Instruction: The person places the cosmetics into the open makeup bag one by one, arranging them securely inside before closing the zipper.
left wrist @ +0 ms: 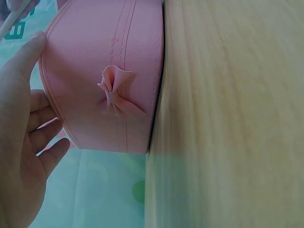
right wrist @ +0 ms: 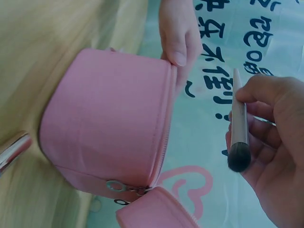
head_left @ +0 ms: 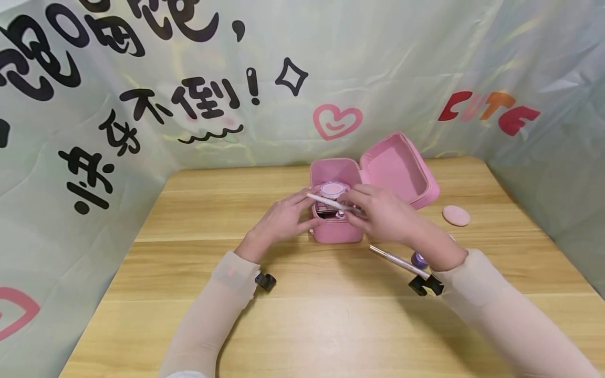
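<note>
Right fingers [right wrist: 263,129]: clamped on slim white-handled, dark-bristled brush [right wrist: 241,118]
Brush axis: handle toward ten o'clock, above open pink leather-look box [head_left: 337,232]
Left fingers [left wrist: 46,135]: apart, at box's nine

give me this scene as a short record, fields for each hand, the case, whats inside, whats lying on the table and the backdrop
left hand: left hand rests at the case's rim, thumb touching it
right hand: right hand holds a makeup brush with dark bristles above the case
case: pink case, lid open, bow on one side
inside: round pale-pink item; other contents partly hidden
on table: pink round pad, silvery stick, small purple item partly hidden
backdrop: printed cloth with lettering and hearts
</note>
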`<state>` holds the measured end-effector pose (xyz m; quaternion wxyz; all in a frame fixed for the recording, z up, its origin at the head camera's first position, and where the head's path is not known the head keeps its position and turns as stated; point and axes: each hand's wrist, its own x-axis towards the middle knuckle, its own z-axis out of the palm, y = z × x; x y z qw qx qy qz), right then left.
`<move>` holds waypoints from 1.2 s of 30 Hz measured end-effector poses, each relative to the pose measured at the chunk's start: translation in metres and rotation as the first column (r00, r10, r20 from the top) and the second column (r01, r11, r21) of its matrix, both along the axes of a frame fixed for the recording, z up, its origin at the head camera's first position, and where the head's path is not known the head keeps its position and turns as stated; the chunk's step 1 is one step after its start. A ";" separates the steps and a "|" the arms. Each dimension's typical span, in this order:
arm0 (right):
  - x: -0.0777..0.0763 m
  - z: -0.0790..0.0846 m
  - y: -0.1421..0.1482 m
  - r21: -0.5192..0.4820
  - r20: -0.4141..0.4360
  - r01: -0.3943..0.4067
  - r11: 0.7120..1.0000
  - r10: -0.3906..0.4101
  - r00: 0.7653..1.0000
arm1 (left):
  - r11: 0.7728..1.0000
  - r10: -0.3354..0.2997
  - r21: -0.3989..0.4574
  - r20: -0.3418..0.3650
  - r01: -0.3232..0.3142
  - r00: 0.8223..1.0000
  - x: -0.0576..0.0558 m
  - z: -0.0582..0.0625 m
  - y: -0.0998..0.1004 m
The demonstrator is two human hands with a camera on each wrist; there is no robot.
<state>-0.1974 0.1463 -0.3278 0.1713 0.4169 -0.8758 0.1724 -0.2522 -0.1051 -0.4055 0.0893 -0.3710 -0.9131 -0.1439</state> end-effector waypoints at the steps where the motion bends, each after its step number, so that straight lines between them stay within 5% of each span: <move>1: -0.001 0.002 -0.001 -0.009 0.007 0.020 1.000 -0.020 1.000 | 1.000 0.002 -0.004 -0.001 -0.002 1.000 0.000 0.000 0.000; 7: -0.012 0.011 -0.009 -0.038 0.066 0.156 0.987 -0.154 0.986 | 1.000 0.003 -0.011 0.003 -0.003 1.000 -0.001 -0.001 0.001; 12: -0.026 0.013 -0.015 -0.065 0.162 0.274 0.960 -0.261 0.952 | 1.000 -0.008 -0.002 -0.001 0.008 1.000 -0.001 -0.001 0.001; 18: -0.041 0.013 -0.023 -0.069 0.378 0.417 0.906 -0.363 0.852 | 1.000 -0.010 0.000 -0.008 0.010 1.000 -0.001 -0.002 0.002; 24: -0.056 0.010 -0.030 -0.072 0.520 0.487 0.871 -0.383 0.763 | 1.000 -0.006 0.000 0.004 0.006 1.000 -0.001 -0.001 0.002; 31: -0.076 -0.001 -0.033 -0.085 0.604 0.499 0.862 -0.354 0.714 | 1.000 -0.003 -0.006 0.004 0.003 1.000 -0.001 -0.001 0.001; 36: -0.087 -0.011 -0.036 -0.058 0.673 0.525 0.849 -0.355 0.648 | 1.000 -0.003 -0.010 0.008 0.003 1.000 0.000 -0.001 0.000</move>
